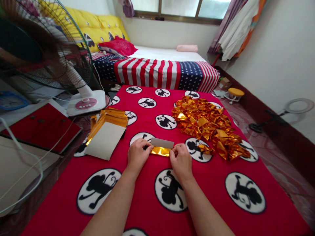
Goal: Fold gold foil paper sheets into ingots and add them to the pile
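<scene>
Any marks on what may be a blue-rimmed clock (12,100) at far left are too blurred to read, as are those beside the buttons on the base of the fan (86,102). The red cloth (206,190) carries white discs with black monkey figures, and the bed (147,72) beyond has a stars-and-stripes cover.

The left hand (138,154) has its thumb and fingers closed together on the left end of a foil sheet (160,151); the right hand (181,160) pinches its right end in the same way. The sheet lies across the middle of the red cloth, its gold strip toward the person and a folded grey flap along the far side.

Left of the left hand, and apart from it, sits a stack of sheets (105,139), grey backing uppermost in front, near the cloth's left edge. To the right, a heap of folded foil pieces (200,119) reaches almost to the right edge; one loose piece (206,149) lies between it and the right hand. Cloth shows on both sides of the forearms and beyond the sheet, toward the far edge.
</scene>
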`<state>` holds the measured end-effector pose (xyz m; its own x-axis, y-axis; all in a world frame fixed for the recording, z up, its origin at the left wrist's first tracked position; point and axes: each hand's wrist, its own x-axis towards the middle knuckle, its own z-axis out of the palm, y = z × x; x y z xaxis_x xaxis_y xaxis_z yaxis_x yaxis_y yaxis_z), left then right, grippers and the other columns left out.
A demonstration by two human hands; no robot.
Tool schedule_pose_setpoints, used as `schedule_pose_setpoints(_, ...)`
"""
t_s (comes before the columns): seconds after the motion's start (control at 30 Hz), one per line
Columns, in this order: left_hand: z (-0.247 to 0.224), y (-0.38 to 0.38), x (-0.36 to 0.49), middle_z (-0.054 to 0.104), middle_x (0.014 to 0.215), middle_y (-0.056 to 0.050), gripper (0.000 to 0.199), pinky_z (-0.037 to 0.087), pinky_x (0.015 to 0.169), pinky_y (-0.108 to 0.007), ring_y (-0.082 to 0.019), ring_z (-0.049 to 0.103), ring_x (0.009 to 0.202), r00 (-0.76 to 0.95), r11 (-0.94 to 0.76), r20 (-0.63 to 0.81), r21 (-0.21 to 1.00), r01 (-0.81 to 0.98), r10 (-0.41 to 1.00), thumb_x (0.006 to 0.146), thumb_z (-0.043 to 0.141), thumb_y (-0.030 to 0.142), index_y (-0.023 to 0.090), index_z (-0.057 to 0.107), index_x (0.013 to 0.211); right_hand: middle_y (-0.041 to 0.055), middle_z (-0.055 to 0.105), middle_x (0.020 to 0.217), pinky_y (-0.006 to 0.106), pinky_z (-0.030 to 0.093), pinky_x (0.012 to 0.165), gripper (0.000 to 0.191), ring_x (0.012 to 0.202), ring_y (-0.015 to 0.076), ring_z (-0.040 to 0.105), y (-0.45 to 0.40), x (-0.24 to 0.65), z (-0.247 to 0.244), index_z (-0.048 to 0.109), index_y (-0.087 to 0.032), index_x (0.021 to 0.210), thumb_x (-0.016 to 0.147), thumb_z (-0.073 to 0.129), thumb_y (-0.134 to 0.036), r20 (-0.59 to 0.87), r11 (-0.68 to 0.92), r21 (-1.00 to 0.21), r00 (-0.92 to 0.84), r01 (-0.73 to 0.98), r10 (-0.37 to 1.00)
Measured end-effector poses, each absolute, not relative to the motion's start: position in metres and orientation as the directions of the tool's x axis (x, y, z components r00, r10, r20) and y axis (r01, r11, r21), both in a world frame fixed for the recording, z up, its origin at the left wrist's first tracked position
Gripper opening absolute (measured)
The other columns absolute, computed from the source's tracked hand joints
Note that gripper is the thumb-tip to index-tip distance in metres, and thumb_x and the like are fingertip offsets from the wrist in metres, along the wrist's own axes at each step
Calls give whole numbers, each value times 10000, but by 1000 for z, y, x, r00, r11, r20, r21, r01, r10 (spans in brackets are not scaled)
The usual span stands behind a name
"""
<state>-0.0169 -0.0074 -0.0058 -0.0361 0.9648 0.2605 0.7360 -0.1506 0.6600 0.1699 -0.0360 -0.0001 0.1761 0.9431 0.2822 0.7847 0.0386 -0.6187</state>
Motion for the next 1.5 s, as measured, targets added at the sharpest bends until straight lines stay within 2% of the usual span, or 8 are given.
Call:
schedule_pose_setpoints(0.43,-4,-4,-15,695,858,-15,81,396,596,-272,-172,609,756,-64,-98,237,612,785,969,776,709,312,240,714,740,35,547,846,303,380,663,146,725,173,533,-36,168,0,495,-208,678,812,500,-151,288,20,-572,178,820,941)
schedule_pose_setpoints(0.63,1,-3,-12,683,856,6,142,385,591,-267,-170,601,744,-106,-70,240,626,777,965,732,753,280,242,655,826,30,523,823,301,367,650,140,706,171,513,-36,166,1,479,-215,686,803,500,-140,308,37,-550,162,835,937)
schedule_pose_setpoints(0.8,3,-4,-8,657,811,-15,56,443,727,-303,-192,596,821,-19,-175,301,602,779,953,774,702,187,217,659,754,32,534,856,294,387,655,62,718,175,524,-37,167,-1,522,-203,810,802,528,-143,306,36,-593,184,804,934)
schedule_pose_setpoints(0.87,1,-4,-5,659,814,-27,86,450,800,-323,-207,585,877,40,-248,342,590,768,939,793,666,144,214,674,745,34,551,886,284,397,652,71,728,170,538,-38,168,-2,563,-202,853,824,527,-148,301,54,-621,174,782,938)
schedule_pose_setpoints(0.97,-1,-3,-3,660,820,-34,197,456,804,-319,-202,571,879,139,-335,352,592,733,926,821,586,79,220,705,752,29,574,905,273,400,661,149,764,166,568,-39,168,-2,638,-216,860,869,504,-150,285,85,-626,126,775,950)
schedule_pose_setpoints(1.13,-3,0,-3,657,834,-51,254,468,813,-314,-191,585,859,206,-384,344,603,700,916,815,532,37,194,730,794,38,597,907,289,393,706,184,821,180,588,-40,165,0,681,-209,867,877,507,-149,276,61,-582,126,811,953)
schedule_pose_setpoints(1.3,0,-4,0,645,866,-62,80,477,840,-345,-209,585,880,185,-353,324,601,717,928,779,672,169,173,740,822,45,594,904,310,382,734,106,836,199,584,-40,157,7,664,-190,854,844,607,-278,240,-13,-508,157,861,958)
schedule_pose_setpoints(1.5,-2,-6,0,635,879,-62,116,477,849,-355,-218,580,901,182,-340,306,621,706,935,747,740,222,164,749,846,60,586,930,328,363,734,237,893,232,567,-40,148,10,642,-186,886,811,666,-410,215,-86,-405,186,910,959)
